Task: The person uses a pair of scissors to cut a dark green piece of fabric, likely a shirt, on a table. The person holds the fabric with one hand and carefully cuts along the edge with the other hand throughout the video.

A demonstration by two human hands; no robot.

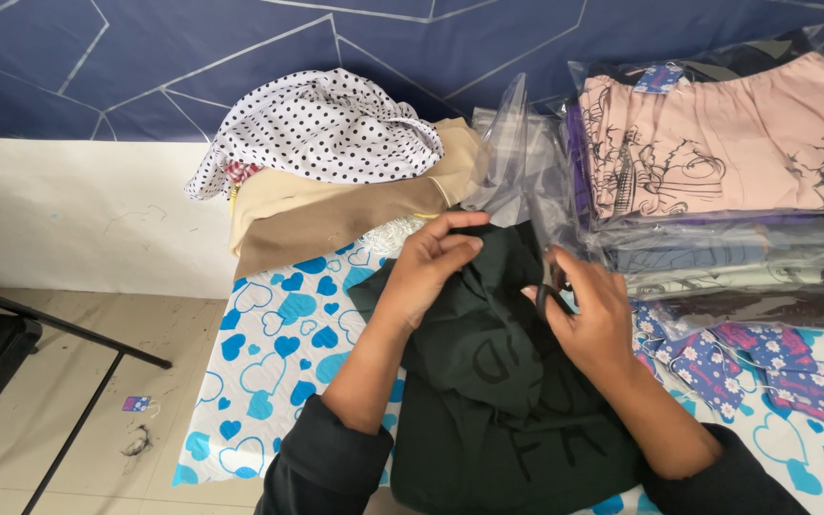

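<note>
A dark green garment point(488, 381) with black printed shapes lies crumpled on the table's heart-patterned cloth point(278, 362) in front of me. My left hand point(431, 262) pinches a fold at the garment's upper edge. My right hand point(588, 310) grips the garment's right side, next to the mouth of a clear plastic bag point(526, 162) that stands up behind it. Both my forearms wear dark sleeves pushed up.
A pile of loose clothes, a polka-dot piece point(326, 124) over tan and brown ones point(336, 215), sits at the back left. A stack of bagged garments point(727, 181) fills the right. Several blue floral paper tags point(746, 367) lie by it. Floor and a black stand point(59, 329) lie left.
</note>
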